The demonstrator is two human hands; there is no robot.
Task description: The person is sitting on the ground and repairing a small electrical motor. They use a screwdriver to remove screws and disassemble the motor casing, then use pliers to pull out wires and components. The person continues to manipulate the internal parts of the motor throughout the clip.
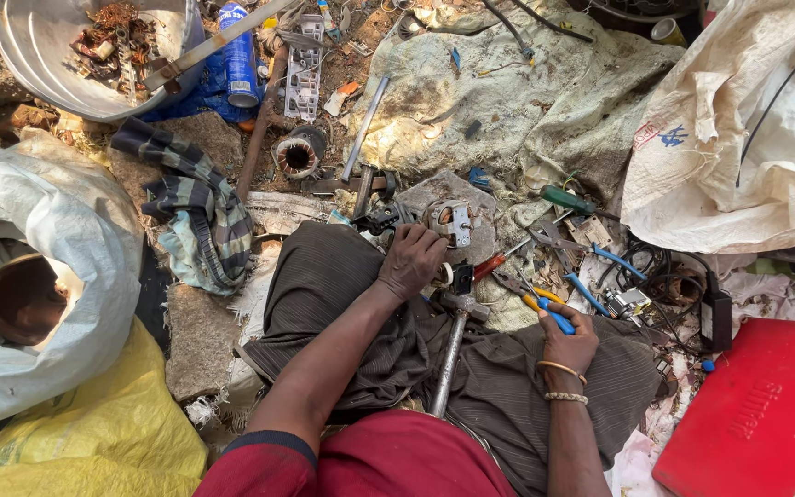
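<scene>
The left hand (411, 260) rests on a small motor part (450, 222) — a grey metal frame with a coil showing, standing on a flat stone (434, 191) just past the knee. Its fingers curl against the part's near side, a loose grip touching rather than clamping. The right hand (568, 342) has its grip closed around the blue-and-yellow handles of one pair of pliers (545, 308). One hammer (453, 345) lies across the lap between the two hands, head near the left wrist. Two bangles (562, 381) circle the right wrist. Beyond lie one green-handled screwdriver (565, 199), one red-handled one (489, 266) and one red case (761, 414).
</scene>
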